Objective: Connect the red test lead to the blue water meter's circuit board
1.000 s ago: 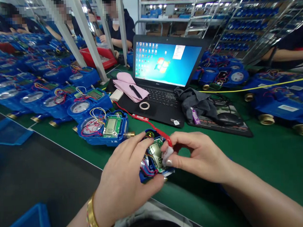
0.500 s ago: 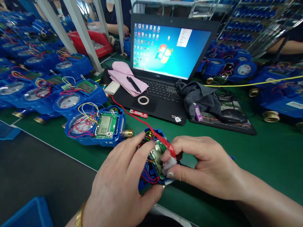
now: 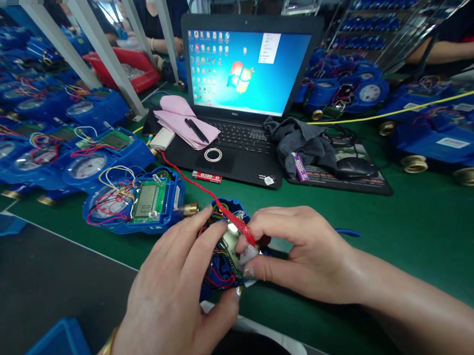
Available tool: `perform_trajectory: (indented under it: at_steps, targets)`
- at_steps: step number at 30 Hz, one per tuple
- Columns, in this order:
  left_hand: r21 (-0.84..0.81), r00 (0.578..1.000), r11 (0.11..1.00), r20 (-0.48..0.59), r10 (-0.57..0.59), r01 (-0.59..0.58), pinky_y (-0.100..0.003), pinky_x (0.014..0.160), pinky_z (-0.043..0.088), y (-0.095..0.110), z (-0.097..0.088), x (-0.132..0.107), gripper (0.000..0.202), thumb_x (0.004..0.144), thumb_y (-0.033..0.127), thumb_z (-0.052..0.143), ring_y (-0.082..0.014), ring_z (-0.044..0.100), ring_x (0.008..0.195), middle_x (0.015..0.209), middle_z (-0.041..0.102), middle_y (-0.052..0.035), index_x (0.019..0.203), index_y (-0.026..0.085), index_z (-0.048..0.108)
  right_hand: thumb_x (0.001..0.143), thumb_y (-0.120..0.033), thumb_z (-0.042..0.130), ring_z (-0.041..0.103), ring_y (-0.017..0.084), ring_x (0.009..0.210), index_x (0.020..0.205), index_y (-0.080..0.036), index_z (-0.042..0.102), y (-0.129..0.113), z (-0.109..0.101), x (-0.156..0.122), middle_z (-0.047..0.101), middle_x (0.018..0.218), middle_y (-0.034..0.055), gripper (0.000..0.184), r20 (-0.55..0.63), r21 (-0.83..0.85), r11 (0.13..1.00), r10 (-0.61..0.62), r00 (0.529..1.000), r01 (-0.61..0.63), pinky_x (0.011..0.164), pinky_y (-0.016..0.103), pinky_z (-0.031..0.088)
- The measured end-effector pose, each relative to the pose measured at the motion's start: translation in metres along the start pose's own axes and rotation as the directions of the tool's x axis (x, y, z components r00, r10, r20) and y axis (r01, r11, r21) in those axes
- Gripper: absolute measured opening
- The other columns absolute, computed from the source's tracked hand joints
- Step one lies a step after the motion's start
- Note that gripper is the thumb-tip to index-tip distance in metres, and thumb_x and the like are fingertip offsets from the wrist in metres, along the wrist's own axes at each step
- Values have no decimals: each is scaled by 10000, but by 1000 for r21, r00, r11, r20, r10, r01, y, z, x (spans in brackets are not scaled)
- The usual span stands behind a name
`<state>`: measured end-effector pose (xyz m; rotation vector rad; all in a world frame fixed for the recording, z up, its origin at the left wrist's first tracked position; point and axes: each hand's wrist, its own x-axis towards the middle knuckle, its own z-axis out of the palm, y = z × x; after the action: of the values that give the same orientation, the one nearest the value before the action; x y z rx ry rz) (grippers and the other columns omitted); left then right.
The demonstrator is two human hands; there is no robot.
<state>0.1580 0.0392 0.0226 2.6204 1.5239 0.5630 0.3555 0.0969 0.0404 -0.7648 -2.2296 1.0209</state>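
A blue meter [image 3: 219, 279] with an uncovered green circuit board and red wires sits at the table's front edge. My left hand [image 3: 182, 272] spans it, fingers on the far rim and thumb on the near side. Between the thumb and fingers of my right hand [image 3: 294, 253] is the whitish wrapped end of a red cable [image 3: 234, 219], pressed against the board. What that end touches is hidden by my fingers. Beside them on the left lies another opened meter [image 3: 171, 200] with a lit display, loose wires and a brass fitting.
A laptop [image 3: 237, 172] stands behind my hands, with pink paper [image 3: 184, 125], a pen, a red glue-stick-like packet [image 3: 206, 177] and a grey cloth [image 3: 298, 144] on or near it. A mouse [image 3: 354, 168] lies right. Several blue meters [image 3: 441, 139] crowd both sides. Other people sit across the table.
The whole view has shifted, so the table and laptop appear further left. Both hands keep their grip on the meter and cable end.
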Motion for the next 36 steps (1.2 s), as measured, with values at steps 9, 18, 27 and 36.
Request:
perform_trajectory:
  at_steps: [9,18,27,36]
  targets:
    - [-13,997,998,58,55,-55,-469,1026,381,-3,-6,-3,558,811,287,484,-279,320,1307,1415,349,-131,1332,142,348,742,-69,689,490,93,623,750,-110,608,2,0,-1,559,663,-20,90,6,7,1000,-26,1000,26,603,204,363]
    - [-26,995,998,87,58,-56,-478,1027,382,-4,-8,-3,560,810,253,480,-297,340,1289,1405,358,-117,1343,174,327,765,-87,667,501,107,625,772,-138,610,3,0,0,577,677,-18,77,17,17,1000,-20,1000,20,599,217,370]
    - [-36,995,998,87,57,-54,-465,1031,367,-3,-9,-3,547,813,251,482,-288,328,1290,1408,346,-119,1333,167,333,758,-82,682,519,111,645,763,-127,622,1,0,0,601,694,-6,75,32,15,1000,-27,999,27,608,218,373]
    - [-41,995,998,85,42,-39,-445,1025,369,-3,-7,-3,530,818,252,488,-263,339,1282,1397,371,-113,1323,174,344,778,-93,659,530,113,652,782,-149,614,2,-1,1,606,697,-11,72,45,3,1000,-26,999,26,616,216,381]
